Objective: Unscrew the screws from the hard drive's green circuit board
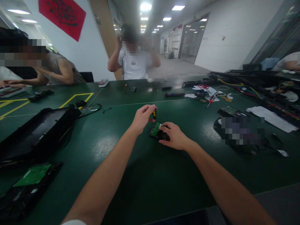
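Observation:
On the dark green table lies a small black device with a green circuit board showing on top. My right hand rests on its right side, fingers curled over it and pressing it down. Just left of and above it, my left hand is closed in a pinch on a small screwdriver with a black and yellow handle, held upright over the board's far end. A small red part shows under my left fingers.
A large black casing and a second green board lie at the left. Tools, cables and paper crowd the right side. One person sits at the far left, another across the table with hands raised to the head.

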`<action>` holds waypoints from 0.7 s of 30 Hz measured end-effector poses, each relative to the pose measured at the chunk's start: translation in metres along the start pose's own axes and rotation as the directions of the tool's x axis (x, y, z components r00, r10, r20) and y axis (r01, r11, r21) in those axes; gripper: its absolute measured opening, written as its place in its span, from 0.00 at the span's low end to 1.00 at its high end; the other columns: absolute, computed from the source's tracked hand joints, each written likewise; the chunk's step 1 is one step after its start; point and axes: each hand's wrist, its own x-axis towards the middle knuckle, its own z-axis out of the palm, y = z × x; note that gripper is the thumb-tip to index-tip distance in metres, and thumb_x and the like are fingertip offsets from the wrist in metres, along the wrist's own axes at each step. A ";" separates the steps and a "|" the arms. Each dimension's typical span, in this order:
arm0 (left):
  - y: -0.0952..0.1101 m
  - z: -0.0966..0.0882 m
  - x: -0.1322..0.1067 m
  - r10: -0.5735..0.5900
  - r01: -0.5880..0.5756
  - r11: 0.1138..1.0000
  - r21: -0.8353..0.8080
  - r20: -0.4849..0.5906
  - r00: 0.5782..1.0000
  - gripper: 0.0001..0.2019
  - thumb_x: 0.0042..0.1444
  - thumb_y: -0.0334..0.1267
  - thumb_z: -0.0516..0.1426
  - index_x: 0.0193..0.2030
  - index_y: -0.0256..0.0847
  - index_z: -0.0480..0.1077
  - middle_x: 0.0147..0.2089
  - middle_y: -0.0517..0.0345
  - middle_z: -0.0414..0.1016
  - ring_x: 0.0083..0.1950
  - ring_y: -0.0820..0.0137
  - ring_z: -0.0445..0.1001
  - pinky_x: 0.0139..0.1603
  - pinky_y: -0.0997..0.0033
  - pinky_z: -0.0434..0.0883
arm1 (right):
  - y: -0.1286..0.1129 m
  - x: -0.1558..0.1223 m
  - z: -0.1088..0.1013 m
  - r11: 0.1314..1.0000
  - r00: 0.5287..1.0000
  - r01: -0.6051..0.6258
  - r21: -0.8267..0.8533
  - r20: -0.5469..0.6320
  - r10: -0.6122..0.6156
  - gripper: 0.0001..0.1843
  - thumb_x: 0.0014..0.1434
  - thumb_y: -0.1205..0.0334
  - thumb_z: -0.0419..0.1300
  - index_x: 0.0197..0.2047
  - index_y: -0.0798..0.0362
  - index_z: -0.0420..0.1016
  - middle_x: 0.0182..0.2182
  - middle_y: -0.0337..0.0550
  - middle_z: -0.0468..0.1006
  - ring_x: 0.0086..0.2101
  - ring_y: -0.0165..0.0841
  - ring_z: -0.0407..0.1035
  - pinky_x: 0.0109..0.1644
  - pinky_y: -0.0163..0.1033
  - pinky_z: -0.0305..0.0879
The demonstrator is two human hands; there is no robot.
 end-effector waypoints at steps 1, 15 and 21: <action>0.001 -0.001 0.000 0.031 -0.029 0.998 0.062 -0.033 0.999 0.18 0.59 0.55 0.65 0.40 0.40 0.78 0.44 0.49 0.81 0.41 0.66 0.78 0.26 0.75 0.71 | 0.000 0.000 0.000 1.000 1.000 0.001 -0.001 0.001 -0.001 0.34 0.62 0.45 0.69 0.67 0.48 0.71 0.65 0.56 0.69 0.65 0.55 0.63 0.68 0.65 0.61; -0.008 0.018 -0.008 0.011 0.009 0.990 -0.142 0.138 0.990 0.13 0.65 0.49 0.58 0.42 0.40 0.73 0.40 0.51 0.80 0.40 0.66 0.78 0.26 0.75 0.71 | 0.001 0.001 0.004 1.000 1.000 0.005 -0.020 -0.007 -0.005 0.33 0.62 0.46 0.70 0.65 0.49 0.72 0.64 0.55 0.70 0.65 0.55 0.63 0.69 0.64 0.61; -0.004 0.020 -0.011 0.147 -0.176 0.960 0.217 0.144 0.979 0.16 0.67 0.52 0.60 0.45 0.40 0.72 0.41 0.52 0.79 0.39 0.68 0.77 0.31 0.73 0.75 | 0.001 0.001 0.002 1.000 1.000 -0.004 -0.016 0.005 0.004 0.33 0.61 0.46 0.70 0.66 0.48 0.72 0.64 0.55 0.70 0.65 0.56 0.62 0.69 0.65 0.61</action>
